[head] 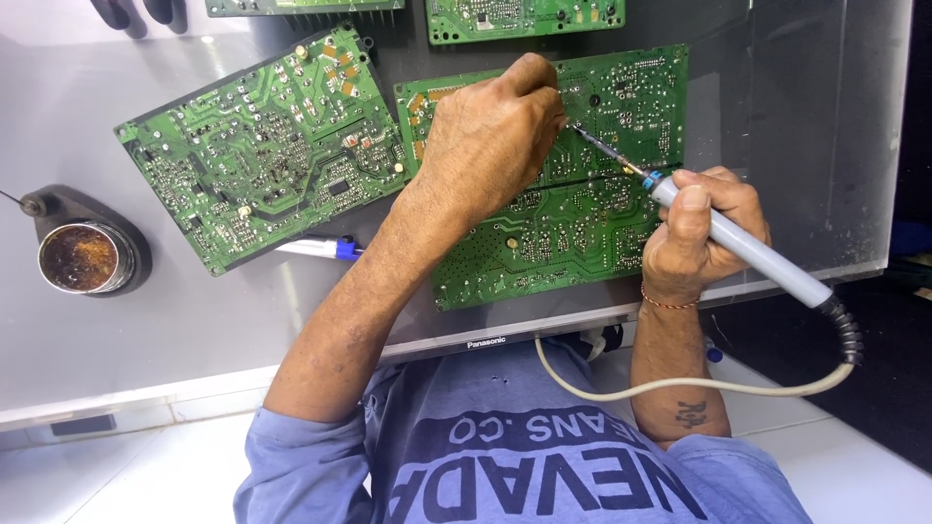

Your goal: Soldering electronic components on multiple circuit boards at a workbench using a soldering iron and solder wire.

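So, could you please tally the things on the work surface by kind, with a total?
Green circuit boards: 4
Soldering iron, in the right hand: 1
Round tin of brown residue: 1
Blue and white pen: 1
Total: 7
The left hand rests on the middle board.

Bright, even overhead light, soft glare on the grey worktop [146, 320] — sharp focus, faint shadows, dim right edge

Your desk [126, 340] lies bare below the left-hand circuit board [262, 146], between it and the near edge. A round tin [80, 257] blocks the far left; a blue-capped pen [320, 248] sits between the boards.
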